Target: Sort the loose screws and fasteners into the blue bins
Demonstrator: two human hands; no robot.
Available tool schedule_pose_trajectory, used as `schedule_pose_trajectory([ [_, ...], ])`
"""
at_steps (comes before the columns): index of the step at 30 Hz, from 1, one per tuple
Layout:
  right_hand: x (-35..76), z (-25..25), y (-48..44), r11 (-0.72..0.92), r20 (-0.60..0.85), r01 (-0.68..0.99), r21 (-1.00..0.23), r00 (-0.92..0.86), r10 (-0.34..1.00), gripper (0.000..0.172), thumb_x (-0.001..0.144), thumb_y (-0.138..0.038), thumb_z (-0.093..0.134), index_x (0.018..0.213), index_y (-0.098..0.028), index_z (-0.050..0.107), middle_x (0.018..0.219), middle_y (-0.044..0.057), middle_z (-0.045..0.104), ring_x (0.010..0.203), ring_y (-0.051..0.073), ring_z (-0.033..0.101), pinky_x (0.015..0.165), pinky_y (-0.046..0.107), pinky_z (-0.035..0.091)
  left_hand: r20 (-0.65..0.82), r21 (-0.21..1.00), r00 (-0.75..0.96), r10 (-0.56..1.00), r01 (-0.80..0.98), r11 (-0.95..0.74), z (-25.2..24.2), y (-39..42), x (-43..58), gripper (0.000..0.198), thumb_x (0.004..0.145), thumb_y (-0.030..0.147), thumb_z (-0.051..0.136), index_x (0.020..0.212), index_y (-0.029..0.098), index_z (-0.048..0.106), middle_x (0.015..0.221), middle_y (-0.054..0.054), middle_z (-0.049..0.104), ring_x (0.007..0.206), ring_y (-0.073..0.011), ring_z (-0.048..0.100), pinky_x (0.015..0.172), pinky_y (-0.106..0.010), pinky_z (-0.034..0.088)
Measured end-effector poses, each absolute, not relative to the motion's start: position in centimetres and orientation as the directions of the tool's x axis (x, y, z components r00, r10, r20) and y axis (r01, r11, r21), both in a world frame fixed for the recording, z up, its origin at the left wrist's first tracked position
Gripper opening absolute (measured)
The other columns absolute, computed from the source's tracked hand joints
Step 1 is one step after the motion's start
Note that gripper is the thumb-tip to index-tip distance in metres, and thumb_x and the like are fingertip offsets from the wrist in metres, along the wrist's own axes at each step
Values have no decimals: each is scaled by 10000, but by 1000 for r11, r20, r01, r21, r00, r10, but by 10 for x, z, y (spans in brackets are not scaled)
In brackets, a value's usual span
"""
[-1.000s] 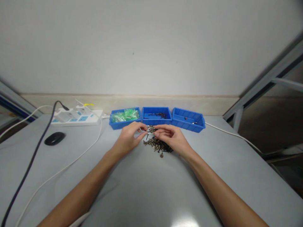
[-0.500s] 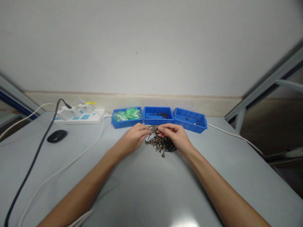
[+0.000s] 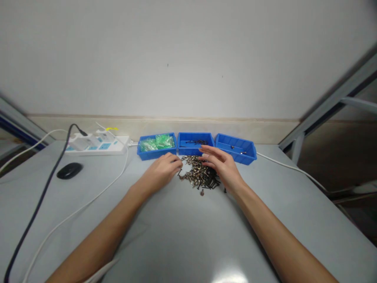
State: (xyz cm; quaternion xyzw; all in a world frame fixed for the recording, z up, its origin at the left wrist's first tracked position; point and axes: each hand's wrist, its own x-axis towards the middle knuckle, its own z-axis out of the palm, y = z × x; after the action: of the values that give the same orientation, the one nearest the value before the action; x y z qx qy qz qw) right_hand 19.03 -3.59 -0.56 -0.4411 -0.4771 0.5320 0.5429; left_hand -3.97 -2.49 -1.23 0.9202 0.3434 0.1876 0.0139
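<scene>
A pile of mixed screws, some brassy and some black, lies on the table between my hands. At its left edge my left hand is closed with the fingers curled, and a dark screw sticks out below the fingertips. Over the right side of the pile is my right hand, fingers apart, with nothing visible in it. One brassy screw lies loose in front of the pile. A dark screw shows beside my right wrist.
Behind the pile stand three blue bins: the left bin with green and clear plastic packets, the middle bin with dark screws, the right bin with a few small pieces. A power strip, a black mouse and cables lie left.
My hands have moved apart. My left hand has shifted left with the dark screw, and the fingers of my right hand have spread from a pinch.
</scene>
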Motion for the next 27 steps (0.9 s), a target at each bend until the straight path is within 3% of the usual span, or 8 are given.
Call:
schedule_pose_trajectory([
  [5,189,-4,-38,35,43,-146,-989,-51,998,335,734,-318,769,1059,-245,733,1171,76,722,918,211,705,792,352,538,302,227,743,597,553,-802,-7,-26,-45,237,964,133,464,985,165,698,1053,-102,658,980,-209,587,853,-347,493],
  [14,190,-4,-40,24,33,-130,-991,-68,997,345,742,-327,753,1072,-232,723,1144,83,735,883,200,716,780,338,539,276,264,647,711,660,-703,-13,-23,-44,157,954,177,477,922,149,629,931,-79,639,907,-204,589,813,-335,501],
  [21,183,-4,-44,44,45,-13,-999,-190,981,334,695,-312,780,1008,-200,747,907,65,776,785,189,723,796,359,569,448,552,457,768,534,-640,2,-29,-34,36,872,163,623,900,164,646,824,-10,692,727,-127,638,733,-254,533],
  [24,176,-4,-47,20,36,-61,-998,-269,963,389,671,-319,808,1036,-198,750,933,67,780,824,200,734,830,368,569,467,663,387,795,441,-604,8,-31,-29,73,848,195,669,901,153,640,834,-9,689,713,-113,653,735,-238,561],
  [27,171,-4,-49,-30,4,-110,-993,-294,956,340,655,-328,829,963,-198,770,891,66,786,811,206,739,816,362,568,451,731,380,808,363,-579,9,-32,-28,125,838,239,692,901,151,629,842,-16,690,744,-127,678,750,-247,581],
])
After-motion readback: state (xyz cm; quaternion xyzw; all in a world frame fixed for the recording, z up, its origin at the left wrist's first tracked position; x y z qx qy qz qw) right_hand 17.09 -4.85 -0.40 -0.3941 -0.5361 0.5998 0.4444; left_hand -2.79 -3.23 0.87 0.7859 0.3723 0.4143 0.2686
